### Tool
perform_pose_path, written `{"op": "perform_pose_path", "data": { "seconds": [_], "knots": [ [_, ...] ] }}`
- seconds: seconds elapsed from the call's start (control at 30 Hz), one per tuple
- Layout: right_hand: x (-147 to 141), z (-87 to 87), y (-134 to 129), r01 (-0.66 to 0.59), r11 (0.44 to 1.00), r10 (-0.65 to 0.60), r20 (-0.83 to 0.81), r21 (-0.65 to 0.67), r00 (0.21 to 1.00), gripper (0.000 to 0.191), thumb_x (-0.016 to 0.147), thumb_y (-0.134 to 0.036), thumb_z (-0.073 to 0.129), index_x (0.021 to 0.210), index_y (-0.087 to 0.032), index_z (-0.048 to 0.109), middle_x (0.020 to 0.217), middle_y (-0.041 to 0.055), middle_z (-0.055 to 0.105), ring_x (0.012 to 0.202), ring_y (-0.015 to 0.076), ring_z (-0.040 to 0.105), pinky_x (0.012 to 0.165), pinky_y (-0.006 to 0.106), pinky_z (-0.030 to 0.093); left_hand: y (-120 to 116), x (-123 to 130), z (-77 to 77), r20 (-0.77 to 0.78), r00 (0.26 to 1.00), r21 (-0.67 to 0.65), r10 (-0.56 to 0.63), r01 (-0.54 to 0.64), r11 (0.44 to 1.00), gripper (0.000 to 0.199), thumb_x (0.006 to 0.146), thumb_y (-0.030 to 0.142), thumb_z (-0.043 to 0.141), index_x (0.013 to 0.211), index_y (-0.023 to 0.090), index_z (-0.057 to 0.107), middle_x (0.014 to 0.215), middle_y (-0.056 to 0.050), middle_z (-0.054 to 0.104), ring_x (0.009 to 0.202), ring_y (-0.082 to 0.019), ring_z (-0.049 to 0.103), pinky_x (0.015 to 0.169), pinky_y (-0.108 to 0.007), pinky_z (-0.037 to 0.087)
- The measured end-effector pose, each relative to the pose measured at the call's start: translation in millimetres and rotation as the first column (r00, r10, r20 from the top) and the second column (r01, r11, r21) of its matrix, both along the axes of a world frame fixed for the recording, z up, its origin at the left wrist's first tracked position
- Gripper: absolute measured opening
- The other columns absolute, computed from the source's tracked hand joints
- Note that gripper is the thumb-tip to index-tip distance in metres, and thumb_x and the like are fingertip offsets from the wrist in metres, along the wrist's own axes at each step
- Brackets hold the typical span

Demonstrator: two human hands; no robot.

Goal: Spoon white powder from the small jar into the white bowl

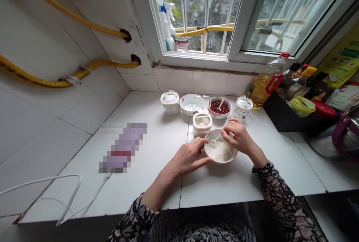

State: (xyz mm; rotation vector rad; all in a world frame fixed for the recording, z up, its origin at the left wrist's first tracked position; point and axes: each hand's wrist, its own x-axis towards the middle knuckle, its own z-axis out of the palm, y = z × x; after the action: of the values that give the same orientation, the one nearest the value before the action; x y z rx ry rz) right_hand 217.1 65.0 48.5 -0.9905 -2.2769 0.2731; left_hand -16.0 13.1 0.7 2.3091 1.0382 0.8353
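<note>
White-tiled counter (157, 167) beneath a barred window (207, 6): at its middle, the left hand (188, 156) grips a bowl (223, 162) of pale powder (224, 152), the right hand (239, 136) pinching a white spoon (217, 137) inside. Brisk stirring could spill powder or bump the jar (200, 132) just behind; labels on the bottles (265, 86) and yellow packet (340, 57) are unreadable.

The left hand (193, 154) grips the near-side rim of a white bowl (224, 162); opposite it, the right hand (238, 135) holds a small spoon (215, 139) over the bowl's white contents (224, 151). Just beyond the left fingertips stands a white canister (201, 130); farther beyond the right hand sit dark red beans (216, 107).
</note>
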Motion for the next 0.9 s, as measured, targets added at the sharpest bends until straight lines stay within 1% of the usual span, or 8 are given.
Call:
{"op": "perform_pose_path", "data": {
  "seconds": [0.1,0.2,0.37,0.5,0.7,0.9],
  "knots": [
    [-7,-5.0,-4,-0.068,0.997,0.068,-0.004,-0.032,0.998,0.033,0.093,-0.024,0.047,0.06,-0.023,0.044,0.054,-0.0043,0.051,0.054,0.013,0.042,0.096,0.04,0.043,0,0,-0.6,-0.002,1.0,-0.006,0.006,-0.006,1.0,0.037,0.095,0.051,0.058,0.114,0.021,0.05,0.092,-0.002,0.06,0.071,-0.017,0.064,0.063,-0.03,0.053],
    [-9,-7.9,-5,-0.088,0.992,0.084,-0.048,-0.088,0.995,0.034,0.093,-0.025,0.047,0.06,-0.023,0.044,0.054,-0.005,0.049,0.053,0.0128,0.041,0.096,0.041,0.044,0,0,-1.0,0.001,1.0,-0.006,0.005,-0.005,1.0,0.038,0.095,0.052,0.057,0.115,0.021,0.049,0.091,-0.002,0.06,0.072,-0.017,0.065,0.063,-0.03,0.054],
    [-5,-7.7,-2,-0.014,0.993,-0.001,-0.118,-0.121,0.993,0.035,0.092,-0.026,0.048,0.057,-0.022,0.042,0.051,-0.006,0.045,0.051,0.012,0.036,0.097,0.041,0.044,0,0,-1.0,0.001,1.0,0.007,0.0,0.0,1.0,0.037,0.096,0.051,0.057,0.114,0.02,0.05,0.09,-0.002,0.06,0.07,-0.017,0.064,0.062,-0.03,0.054],
    [-1,-4.3,0,0.043,0.99,-0.067,-0.178,-0.136,0.982,0.033,0.091,-0.027,0.05,0.058,-0.023,0.045,0.054,-0.0042,0.05,0.054,0.0133,0.044,0.095,0.04,0.045,0,0,-1.6,0.006,1.0,0.03,-0.005,0.004,1.0,0.039,0.097,0.053,0.056,0.115,0.019,0.05,0.091,-0.003,0.061,0.07,-0.017,0.064,0.062,-0.031,0.054],
    [3,-2.9,1,0.061,0.988,-0.088,-0.191,-0.14,0.978,0.035,0.09,-0.028,0.052,0.056,-0.022,0.047,0.053,-0.0031,0.052,0.057,0.0138,0.048,0.094,0.041,0.047,-1,1,-0.5,0.012,1.0,0.033,0.0,0.0,0.999,0.04,0.096,0.053,0.056,0.114,0.017,0.051,0.092,-0.003,0.061,0.07,-0.017,0.064,0.061,-0.031,0.054],
    [6,-3.7,2,0.095,0.983,-0.127,-0.212,-0.157,0.969,0.036,0.09,-0.03,0.053,0.056,-0.022,0.051,0.054,-0.002,0.054,0.059,0.0151,0.051,0.091,0.038,0.048,-2,2,1.3,0.011,1.0,0.01,0.006,-0.006,1.0,0.04,0.096,0.054,0.057,0.114,0.019,0.05,0.093,-0.003,0.062,0.069,-0.016,0.064,0.062,-0.031,0.054]
  ]
}}
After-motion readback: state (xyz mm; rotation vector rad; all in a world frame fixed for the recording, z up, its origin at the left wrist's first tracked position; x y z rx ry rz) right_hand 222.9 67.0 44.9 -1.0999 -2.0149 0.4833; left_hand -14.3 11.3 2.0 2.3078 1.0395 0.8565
